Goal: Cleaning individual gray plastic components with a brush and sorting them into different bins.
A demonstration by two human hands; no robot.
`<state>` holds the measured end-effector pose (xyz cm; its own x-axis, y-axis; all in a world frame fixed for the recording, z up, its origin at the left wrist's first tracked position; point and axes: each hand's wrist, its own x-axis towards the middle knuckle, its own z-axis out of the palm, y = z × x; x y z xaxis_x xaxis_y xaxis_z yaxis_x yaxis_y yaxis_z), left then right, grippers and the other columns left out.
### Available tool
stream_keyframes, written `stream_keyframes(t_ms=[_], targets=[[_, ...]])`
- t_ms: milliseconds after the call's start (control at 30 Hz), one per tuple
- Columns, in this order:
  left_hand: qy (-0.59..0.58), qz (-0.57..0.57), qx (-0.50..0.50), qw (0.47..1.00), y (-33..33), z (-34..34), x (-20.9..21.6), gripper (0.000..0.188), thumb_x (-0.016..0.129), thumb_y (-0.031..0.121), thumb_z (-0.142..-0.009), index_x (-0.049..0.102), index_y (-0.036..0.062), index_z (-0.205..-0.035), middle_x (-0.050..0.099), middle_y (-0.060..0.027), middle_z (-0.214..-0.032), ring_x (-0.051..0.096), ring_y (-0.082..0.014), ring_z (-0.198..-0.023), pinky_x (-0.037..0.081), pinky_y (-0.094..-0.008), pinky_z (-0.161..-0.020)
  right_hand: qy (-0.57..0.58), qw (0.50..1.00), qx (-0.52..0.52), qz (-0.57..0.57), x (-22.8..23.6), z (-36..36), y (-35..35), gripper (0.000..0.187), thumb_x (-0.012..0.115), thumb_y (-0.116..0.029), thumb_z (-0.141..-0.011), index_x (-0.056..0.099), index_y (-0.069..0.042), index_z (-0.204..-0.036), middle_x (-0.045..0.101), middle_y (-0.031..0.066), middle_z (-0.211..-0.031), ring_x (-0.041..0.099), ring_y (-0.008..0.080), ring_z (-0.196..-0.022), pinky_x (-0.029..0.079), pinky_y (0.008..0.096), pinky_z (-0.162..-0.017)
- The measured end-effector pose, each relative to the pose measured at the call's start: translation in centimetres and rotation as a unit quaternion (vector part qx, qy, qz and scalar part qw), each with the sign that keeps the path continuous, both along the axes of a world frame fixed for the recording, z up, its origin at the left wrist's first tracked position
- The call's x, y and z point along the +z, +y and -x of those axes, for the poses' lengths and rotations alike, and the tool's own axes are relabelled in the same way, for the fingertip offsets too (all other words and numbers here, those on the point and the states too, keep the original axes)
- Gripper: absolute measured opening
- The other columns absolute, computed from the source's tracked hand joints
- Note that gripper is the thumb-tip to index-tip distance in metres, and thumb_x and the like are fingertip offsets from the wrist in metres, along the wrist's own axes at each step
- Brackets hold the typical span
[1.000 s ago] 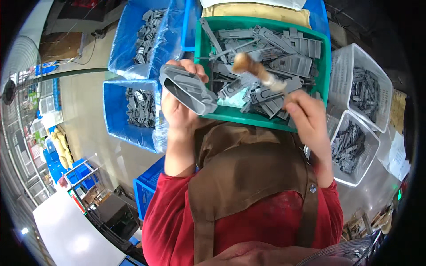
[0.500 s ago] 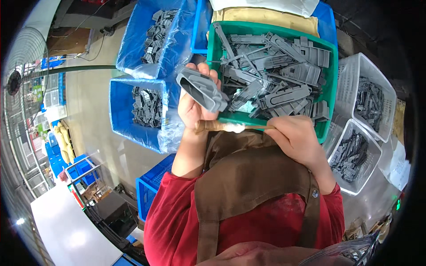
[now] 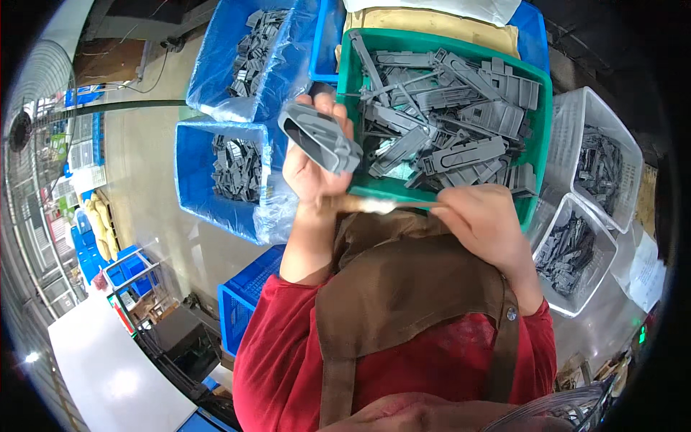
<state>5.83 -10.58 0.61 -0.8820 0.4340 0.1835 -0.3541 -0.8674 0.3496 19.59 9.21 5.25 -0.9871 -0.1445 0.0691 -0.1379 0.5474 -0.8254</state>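
Note:
My left hand (image 3: 308, 167) is closed around a hollow grey plastic part (image 3: 317, 135), its open cavity turned upward, beside the left rim of a green bin (image 3: 545, 144). My right hand (image 3: 481, 219), curled in front of that bin, grips the thin end of a brown stick-like tool (image 3: 360, 205). White material shows around the tool's middle, and its thicker brown end reaches my left wrist. Many loose grey plastic parts (image 3: 461, 155) of differing shapes lie heaped in the green bin.
Left of the bin stand two blue crates (image 3: 186, 173) lined with clear plastic, holding small grey parts. Two white crates (image 3: 568, 309) with similar parts stand at the right. Behind the bin is a tan package (image 3: 432, 21). An empty-looking blue crate (image 3: 234, 324) sits by my left elbow.
My left hand and the grey part have shifted slightly left and up. The tool's thick end looks more blurred, and my right hand keeps its hold with little movement.

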Motion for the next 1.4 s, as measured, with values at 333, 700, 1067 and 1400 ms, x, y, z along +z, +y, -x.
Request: stream_keyframes(t_ms=[333, 700, 1067, 1400], targets=[[0.287, 0.738, 0.506, 0.343, -5.6, 11.7, 3.3, 0.065, 0.056, 0.006, -0.082, 0.019, -0.0064, -0.135, 0.027, -0.025, -0.136, 0.026, -0.0349, -0.129, 0.019, -0.042, -0.108, -0.012, 0.969, -0.239, 0.066, 0.0, -1.5, 3.9, 0.026, 0.049, -0.019, -0.092, 0.056, 0.001, -0.076, 0.048, 0.0019, -0.062, 0.039, 0.0086, -0.056, 0.031, 0.0232, -0.052], [0.67, 0.619, 0.07, 0.404, 7.3, -0.6, -0.3, 0.045, 0.065, 0.013, -0.076, 0.049, -0.0011, -0.116, 0.047, -0.0179, -0.122, 0.044, -0.0359, -0.114, 0.038, -0.0418, -0.095, -0.054, 0.922, -0.362, 0.126, -0.8, -1.9, 6.4, 0.031, 0.045, -0.023, -0.096, 0.058, 0.0, -0.081, 0.031, -0.0073, -0.057, 0.026, 0.0019, -0.052, 0.018, 0.0214, -0.048], [0.627, 0.588, 0.092, 0.503, 13.2, 0.6, -1.9, 0.03, 0.064, 0.016, -0.075, 0.057, -0.0007, -0.099, 0.057, -0.0152, -0.088, 0.056, -0.0341, -0.082, 0.047, -0.0421, -0.073, -0.055, 0.908, -0.388, 0.147, -1.6, -2.2, 7.1, 0.03, 0.044, -0.022, -0.096, 0.059, 0.0, -0.082, 0.032, -0.0071, -0.055, 0.028, 0.0016, -0.051, 0.019, 0.0198, -0.048], [0.475, 0.561, -0.075, 0.674, 12.0, -0.2, 3.9, 0.019, 0.067, 0.007, -0.075, 0.062, 0.001, -0.093, 0.05, -0.0024, -0.07, 0.047, -0.0104, -0.063, 0.041, -0.0236, -0.059, -0.071, 0.927, -0.343, 0.134, -1.4, -0.2, 6.8, 0.043, 0.067, -0.001, -0.076, 0.052, -0.004, -0.116, 0.057, 0.0027, -0.099, 0.051, 0.005, -0.073, 0.04, 0.018, -0.064]])
